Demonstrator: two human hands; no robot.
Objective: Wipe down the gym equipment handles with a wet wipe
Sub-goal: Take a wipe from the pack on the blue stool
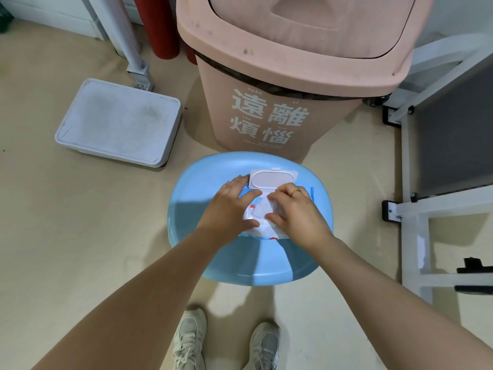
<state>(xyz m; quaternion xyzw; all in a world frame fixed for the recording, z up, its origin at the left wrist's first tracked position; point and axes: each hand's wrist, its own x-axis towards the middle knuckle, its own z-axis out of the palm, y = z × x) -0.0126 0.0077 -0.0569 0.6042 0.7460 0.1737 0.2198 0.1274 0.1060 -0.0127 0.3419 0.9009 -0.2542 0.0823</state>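
A pack of wet wipes [262, 231] lies on a round light-blue stool [202, 209], its white flip lid [273, 178] standing open. A white wipe [262, 209] bulges out of the opening. My left hand [230, 206] rests flat on the pack's left side, holding it down. My right hand [296, 209], with a ring on one finger, has its fingers pinched on the wipe at the opening. No gym handle is visible in reach.
A large pink swing-lid bin [290, 76] stands just behind the stool. A white plastic tray [120, 121] lies upside down on the beige floor at left. A white metal machine frame [416, 209] runs along the right. My shoes [226, 340] are below the stool.
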